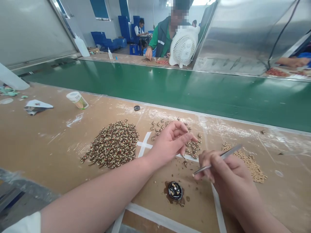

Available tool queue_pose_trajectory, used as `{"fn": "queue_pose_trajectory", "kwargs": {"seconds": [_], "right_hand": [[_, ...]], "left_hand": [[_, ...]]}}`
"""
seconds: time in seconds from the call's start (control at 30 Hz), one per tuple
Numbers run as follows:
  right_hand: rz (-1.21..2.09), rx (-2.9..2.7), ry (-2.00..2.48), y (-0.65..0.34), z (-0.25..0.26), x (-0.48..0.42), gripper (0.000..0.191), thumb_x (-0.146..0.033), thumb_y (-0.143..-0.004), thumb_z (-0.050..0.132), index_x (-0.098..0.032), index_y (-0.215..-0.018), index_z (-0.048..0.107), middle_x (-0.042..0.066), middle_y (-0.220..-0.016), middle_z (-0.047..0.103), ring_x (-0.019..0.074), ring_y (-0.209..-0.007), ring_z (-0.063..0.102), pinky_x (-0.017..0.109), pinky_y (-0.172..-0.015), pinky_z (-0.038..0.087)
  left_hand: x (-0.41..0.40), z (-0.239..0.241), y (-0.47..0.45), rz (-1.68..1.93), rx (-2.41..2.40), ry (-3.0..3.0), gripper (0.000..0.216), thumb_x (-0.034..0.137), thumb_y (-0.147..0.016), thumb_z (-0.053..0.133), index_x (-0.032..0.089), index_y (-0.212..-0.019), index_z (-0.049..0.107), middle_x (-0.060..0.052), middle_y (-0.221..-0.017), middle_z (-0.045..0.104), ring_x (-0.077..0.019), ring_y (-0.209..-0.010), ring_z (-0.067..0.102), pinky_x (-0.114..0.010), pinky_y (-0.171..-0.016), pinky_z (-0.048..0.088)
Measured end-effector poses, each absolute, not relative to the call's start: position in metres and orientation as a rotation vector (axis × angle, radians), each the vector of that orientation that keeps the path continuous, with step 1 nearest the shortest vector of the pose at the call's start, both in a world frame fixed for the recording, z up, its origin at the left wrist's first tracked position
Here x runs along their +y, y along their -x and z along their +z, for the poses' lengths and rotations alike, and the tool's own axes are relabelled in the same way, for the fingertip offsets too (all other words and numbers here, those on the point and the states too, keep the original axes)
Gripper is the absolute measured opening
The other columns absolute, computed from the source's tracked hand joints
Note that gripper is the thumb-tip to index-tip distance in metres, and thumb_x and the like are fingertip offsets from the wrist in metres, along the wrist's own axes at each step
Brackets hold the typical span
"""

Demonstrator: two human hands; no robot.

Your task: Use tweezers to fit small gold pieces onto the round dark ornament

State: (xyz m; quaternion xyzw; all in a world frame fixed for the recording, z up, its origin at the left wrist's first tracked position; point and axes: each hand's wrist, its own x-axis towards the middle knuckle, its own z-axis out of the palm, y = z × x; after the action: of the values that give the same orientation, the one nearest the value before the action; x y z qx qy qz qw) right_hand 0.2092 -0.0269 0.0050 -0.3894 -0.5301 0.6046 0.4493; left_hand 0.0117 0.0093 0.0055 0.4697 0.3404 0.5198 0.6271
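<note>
The right hand [227, 174] grips metal tweezers [229, 152] mid-shank, tips beyond the black dish [179, 188]; the left hand [170, 140] curls beyond it, its hold impossible to tell. The pale pellets [252, 166], heaped right of the black dish, look light and hard, probably best nipped gently round the middle.

Clock positions read from view centre. Operator's hands: 2, left hand [172, 139] and right hand [229, 166]. Tweezers [229, 151]: 1 pair, 4 o'clock. Round black dish [175, 191]: 1, 5 o'clock. Small black cap [137, 108]: 1, 10 o'clock. White-topped tub [77, 99]: 1, 9 o'clock. White bottles [82, 47]: 3, 9 to 11 o'clock. White fan [186, 48]: 1, 1 o'clock. Heap of curled parts [113, 144]: 1, 8 o'clock; pieces too numerous to count. Heap of beige pellets [251, 165]: 1, 4 o'clock; pellets likewise uncountable.
</note>
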Motion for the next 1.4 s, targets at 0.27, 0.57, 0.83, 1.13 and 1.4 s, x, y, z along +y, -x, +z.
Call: {"fn": "queue_pose_trajectory", "kwargs": {"seconds": [0.27,0.57,0.83,1.13,1.4], "right_hand": [[1.475,-0.802,0.917,-0.218,0.014,0.002,0.042,-0.055,-0.079,0.093,-0.022,-0.075,0.069,-0.006,-0.055,0.043,0.0096,-0.05,0.043,0.023,-0.056,0.059],[1.499,-0.735,0.972,-0.218,0.011,0.003,0.049,-0.061,-0.071,0.097,-0.02,-0.072,0.07,-0.006,-0.051,0.047,0.0118,-0.05,0.06,0.024,-0.059,0.058],[1.26,-1.025,1.135,-0.218,0.009,0.0,0.054,-0.07,-0.089,0.077,-0.019,-0.077,0.067,-0.007,-0.053,0.044,0.0166,-0.051,0.07,0.023,-0.053,0.049],[1.239,-1.147,1.159,-0.215,0.012,0.002,0.051,-0.067,-0.092,0.072,-0.02,-0.074,0.065,-0.007,-0.054,0.044,0.0146,-0.049,0.068,0.022,-0.046,0.046],[1.234,-1.181,1.185,-0.216,0.01,0.002,0.051,-0.068,-0.093,0.071,-0.02,-0.076,0.066,-0.005,-0.056,0.05,0.0142,-0.048,0.067,0.023,-0.047,0.048]], "left_hand": [[-0.014,0.014,-0.022,0.968,1.014,-1.152,0.026,0.046,-0.098,0.072,0.021,-0.106,0.067,-0.011,-0.118,0.079,-0.0046,-0.049,0.055,-0.026,-0.055,0.049],[-0.022,0.012,-0.025,0.855,1.058,-1.204,0.024,0.046,-0.103,0.063,0.025,-0.107,0.051,-0.009,-0.116,0.081,-0.0068,-0.048,0.051,-0.026,-0.05,0.043],[-0.022,0.015,-0.023,0.706,1.034,-1.513,0.013,0.035,-0.109,0.055,0.027,-0.114,0.047,-0.008,-0.106,0.083,-0.0226,-0.102,0.077,-0.034,-0.083,0.051],[-0.021,0.016,-0.024,0.648,1.042,-1.488,0.014,0.036,-0.109,0.054,0.028,-0.114,0.044,-0.008,-0.109,0.082,-0.022,-0.098,0.078,-0.032,-0.073,0.049],[-0.022,0.013,-0.026,0.681,1.062,-1.449,0.016,0.037,-0.107,0.057,0.027,-0.112,0.045,-0.008,-0.108,0.083,-0.0215,-0.092,0.078,-0.03,-0.066,0.045]]}}
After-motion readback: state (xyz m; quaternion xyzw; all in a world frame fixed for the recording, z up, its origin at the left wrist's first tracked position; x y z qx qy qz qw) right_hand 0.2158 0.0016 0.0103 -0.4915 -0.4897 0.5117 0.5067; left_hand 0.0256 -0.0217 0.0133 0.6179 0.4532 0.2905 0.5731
